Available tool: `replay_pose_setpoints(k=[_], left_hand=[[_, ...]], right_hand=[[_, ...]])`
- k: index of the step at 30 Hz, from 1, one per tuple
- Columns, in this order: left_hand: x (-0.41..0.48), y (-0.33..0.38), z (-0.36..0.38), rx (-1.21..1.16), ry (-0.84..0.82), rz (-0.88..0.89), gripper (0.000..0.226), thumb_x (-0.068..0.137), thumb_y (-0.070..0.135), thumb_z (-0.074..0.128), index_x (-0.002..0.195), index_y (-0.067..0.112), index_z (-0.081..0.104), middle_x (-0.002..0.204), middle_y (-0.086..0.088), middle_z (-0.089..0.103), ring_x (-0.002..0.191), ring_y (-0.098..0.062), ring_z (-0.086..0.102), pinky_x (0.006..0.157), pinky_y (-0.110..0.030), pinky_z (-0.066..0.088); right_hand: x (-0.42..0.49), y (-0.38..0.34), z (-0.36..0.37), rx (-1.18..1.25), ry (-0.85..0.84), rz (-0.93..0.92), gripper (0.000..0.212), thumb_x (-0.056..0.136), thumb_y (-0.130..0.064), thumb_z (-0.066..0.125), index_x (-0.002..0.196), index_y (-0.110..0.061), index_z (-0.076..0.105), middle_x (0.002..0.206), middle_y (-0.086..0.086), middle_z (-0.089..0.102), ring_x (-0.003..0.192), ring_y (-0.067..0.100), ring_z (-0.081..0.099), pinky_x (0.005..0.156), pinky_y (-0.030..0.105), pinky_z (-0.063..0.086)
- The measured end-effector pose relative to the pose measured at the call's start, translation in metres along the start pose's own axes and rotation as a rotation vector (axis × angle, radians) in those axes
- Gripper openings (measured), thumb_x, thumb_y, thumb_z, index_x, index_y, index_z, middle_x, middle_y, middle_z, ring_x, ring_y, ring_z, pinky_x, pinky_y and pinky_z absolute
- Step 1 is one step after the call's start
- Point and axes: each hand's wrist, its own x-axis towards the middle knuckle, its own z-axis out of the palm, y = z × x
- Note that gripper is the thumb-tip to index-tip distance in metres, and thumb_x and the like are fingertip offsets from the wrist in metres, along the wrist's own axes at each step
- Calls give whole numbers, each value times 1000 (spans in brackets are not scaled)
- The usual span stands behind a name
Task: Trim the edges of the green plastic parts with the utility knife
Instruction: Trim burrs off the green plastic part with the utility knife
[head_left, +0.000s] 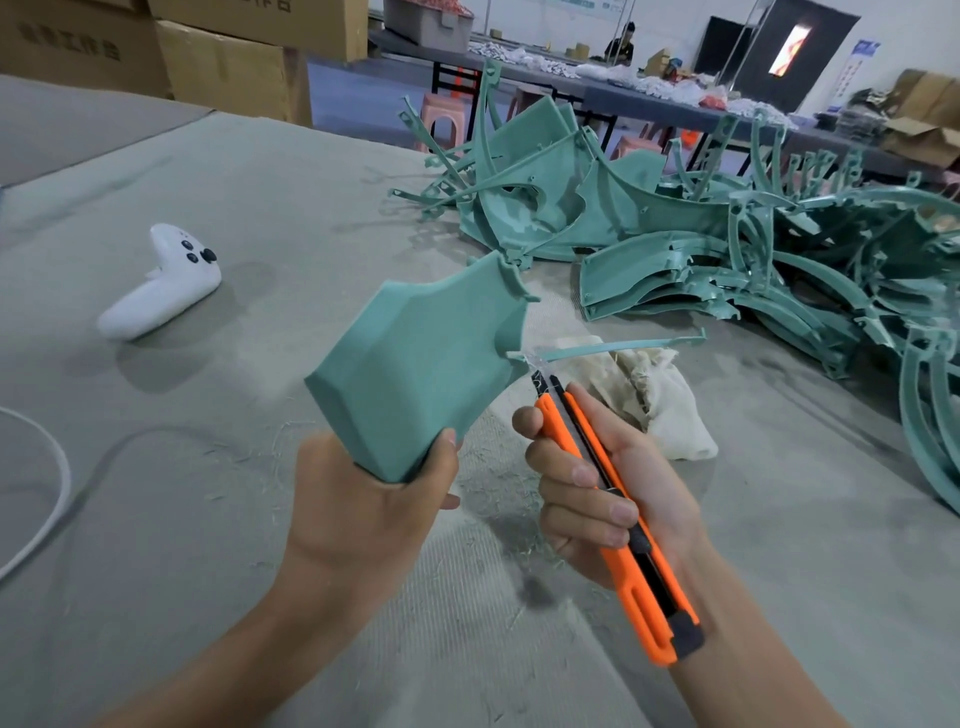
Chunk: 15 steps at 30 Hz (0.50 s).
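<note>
— What lies under our hands?
— The grey, felt-covered table (156, 519), which runs out on every side of them. Beyond our right hand (608, 493), well past its fingertips, the heap of green plastic parts (753, 260) sprawls (curved shells and thin ribs, all tangled).

— And the part we work on?
— Our left hand (363, 509) holds the green part (421, 374) up off the table, fingers and thumb gripping its lower corner. Its broad face tilts toward us and its far edge rises above both hands.

— Anything between our hands and the heap?
— A crumpled pale cloth (660, 405) lies on the table just beyond our right hand. Well off to the left of our left hand rests a white controller (161, 286), and farther left a white cable (57, 467) curves across the felt.

— The knife?
— Our right hand is closed round the orange utility knife (641, 597), fingers wrapped over its body, the butt end reaching back past our wrist. The blade (537, 376) is out and points up at the part's right-hand corner. There a thin green strip (623, 345) juts away to the right, above the cloth. Whether the blade touches the plastic we cannot tell.
</note>
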Motion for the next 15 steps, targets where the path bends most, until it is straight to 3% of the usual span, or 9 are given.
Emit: replay_pose_setpoints(k=[10,15], left_hand=[[0,-2,0,77,-20,9,15,79,8,72,67,1,67,61,-10,70,43,-7,65,39,-11,43],[1,-2,-1,146,-37,27,16,80,12,71,67,4,67,61,-6,71,45,-9,66,45,-28,49]], right_hand=[[1,2,4,143,40,21,41,96,-33,45,87,5,58,48,13,51,23,17,40,28,22,35],[2,2,5,200,67,39,41,98,-32,43,88,5,57,48,16,51,30,12,28,29,22,34]])
